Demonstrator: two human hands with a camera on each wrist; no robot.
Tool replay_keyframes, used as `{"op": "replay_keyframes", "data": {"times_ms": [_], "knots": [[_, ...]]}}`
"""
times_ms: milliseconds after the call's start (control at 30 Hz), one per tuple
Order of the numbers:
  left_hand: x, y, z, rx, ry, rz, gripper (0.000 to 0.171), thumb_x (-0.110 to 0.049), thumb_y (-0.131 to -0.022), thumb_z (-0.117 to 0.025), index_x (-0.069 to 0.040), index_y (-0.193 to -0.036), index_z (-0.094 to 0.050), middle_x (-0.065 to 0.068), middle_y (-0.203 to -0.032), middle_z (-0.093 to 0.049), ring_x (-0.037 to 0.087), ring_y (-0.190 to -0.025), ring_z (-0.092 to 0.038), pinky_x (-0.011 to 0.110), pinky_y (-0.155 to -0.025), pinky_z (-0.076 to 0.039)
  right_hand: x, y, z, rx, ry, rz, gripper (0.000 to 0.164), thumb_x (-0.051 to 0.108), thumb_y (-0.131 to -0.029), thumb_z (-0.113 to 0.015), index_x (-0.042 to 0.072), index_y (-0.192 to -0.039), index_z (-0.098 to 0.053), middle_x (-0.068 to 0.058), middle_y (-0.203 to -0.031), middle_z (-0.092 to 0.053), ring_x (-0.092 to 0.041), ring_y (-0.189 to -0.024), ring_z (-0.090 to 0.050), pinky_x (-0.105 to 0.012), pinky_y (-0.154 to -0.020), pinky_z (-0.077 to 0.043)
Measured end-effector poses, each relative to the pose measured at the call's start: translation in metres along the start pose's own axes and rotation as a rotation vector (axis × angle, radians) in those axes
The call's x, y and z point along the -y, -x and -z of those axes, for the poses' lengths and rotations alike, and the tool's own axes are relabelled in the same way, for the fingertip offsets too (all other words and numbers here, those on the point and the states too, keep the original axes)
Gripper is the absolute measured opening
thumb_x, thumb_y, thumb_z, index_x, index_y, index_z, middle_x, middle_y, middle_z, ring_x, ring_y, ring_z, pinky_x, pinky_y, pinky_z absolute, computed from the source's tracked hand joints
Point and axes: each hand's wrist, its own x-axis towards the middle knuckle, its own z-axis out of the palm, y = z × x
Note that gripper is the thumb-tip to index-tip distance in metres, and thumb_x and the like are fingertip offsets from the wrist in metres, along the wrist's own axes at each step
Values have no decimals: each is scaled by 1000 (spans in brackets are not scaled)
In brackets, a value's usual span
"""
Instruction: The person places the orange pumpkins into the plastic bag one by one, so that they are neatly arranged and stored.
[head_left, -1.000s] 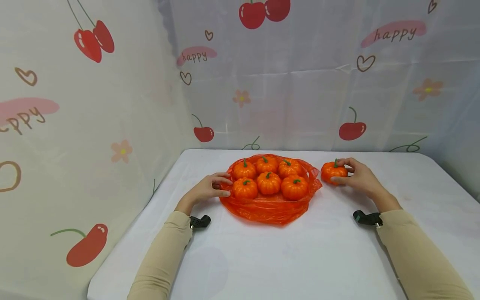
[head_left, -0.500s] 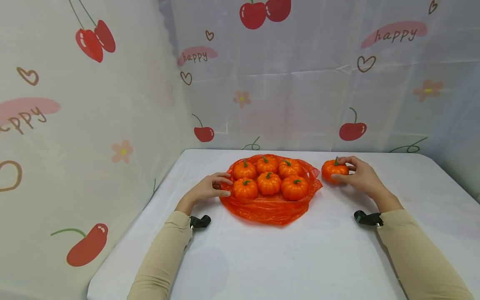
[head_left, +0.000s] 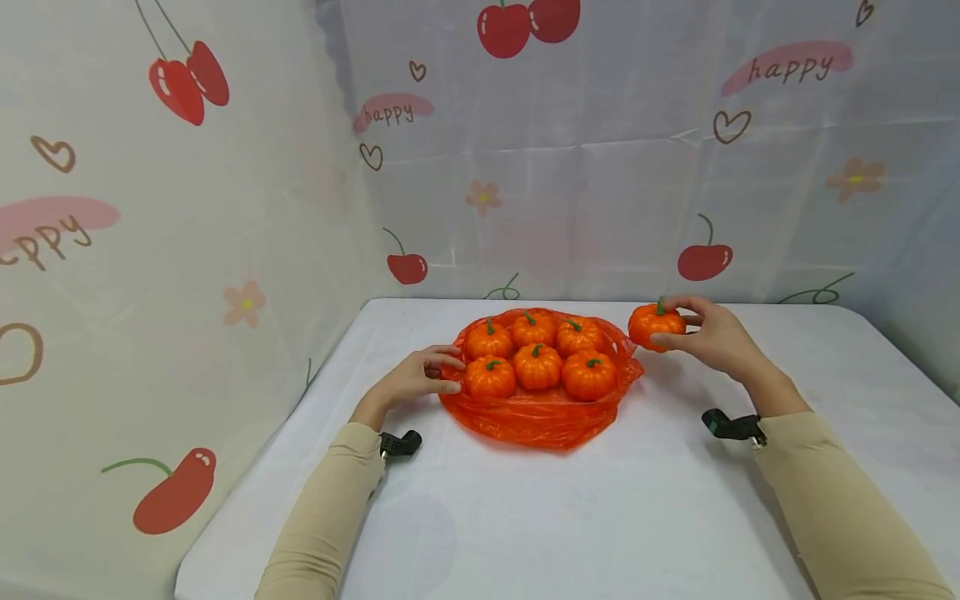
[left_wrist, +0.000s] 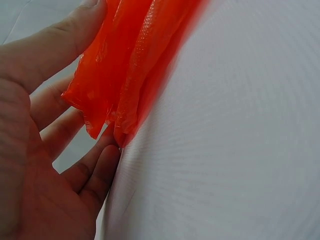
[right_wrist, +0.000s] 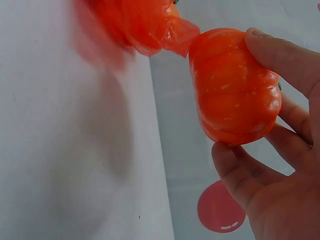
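Note:
A small orange pumpkin [head_left: 654, 327] with a green stem is in my right hand [head_left: 716, 335], raised off the table just right of the bag. The right wrist view shows the thumb on one side of this pumpkin [right_wrist: 232, 90] and fingertips on the other. A red plastic bag [head_left: 536, 423] lies spread on the table with several like pumpkins [head_left: 537, 367] in two rows. My left hand [head_left: 408, 377] holds the bag's left edge. Up close, the thumb lies in front of the red film [left_wrist: 125, 65] and the fingers reach behind it.
A white cloth covers the table [head_left: 570, 517]. Printed curtains [head_left: 600, 183] with cherries and hearts hang behind it and along the left side. Each wrist wears a black camera mount, one near the left sleeve [head_left: 330, 500].
My right hand has lifted the pumpkin off the table and moved it slightly left, toward the bag. The left hand and the bag stay where they were.

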Motion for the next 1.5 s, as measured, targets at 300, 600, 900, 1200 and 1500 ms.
{"op": "replay_keyframes", "data": {"times_ms": [300,600,900,1200,1500], "knots": [[1,0,1,3,7,-10,40,-32,-88,-83,-19,-125,-75,0,-155,-50,27,-142,-48,46,-114,-47,26,6,-3,10,5,60,77,56,-87,-77,11,-143,-49,-21,-152,-48,-53,-138,-45,-62,-99,-54],[2,-1,0,2,8,9,37,-34,-89,-82,-23,-123,-75,-4,-155,-49,24,-143,-47,43,-113,-48,59,10,-14,53,11,121,74,53,-87,-79,13,-142,-50,-18,-150,-51,-51,-139,-47,-62,-100,-53],[1,0,-1,-9,-5,4,36,-33,-88,-83,-23,-122,-75,-5,-154,-50,24,-134,-54,40,-108,-50,86,17,-32,111,-7,163,73,55,-85,-80,18,-141,-52,-14,-148,-53,-48,-139,-49,-59,-97,-56],[0,1,0,6,13,4,40,-31,-89,-82,-19,-126,-74,0,-157,-48,28,-140,-49,46,-112,-48,100,21,-56,164,-3,179,70,52,-82,-84,21,-138,-55,-14,-150,-52,-45,-139,-49,-56,-96,-58],[2,-1,0,1,-1,-4,41,-34,-89,-82,-21,-126,-74,-1,-156,-49,26,-141,-49,44,-113,-48,109,23,-78,200,-2,227,63,52,-81,-84,24,-132,-60,-7,-144,-56,-41,-131,-56,-59,-103,-53]]}}
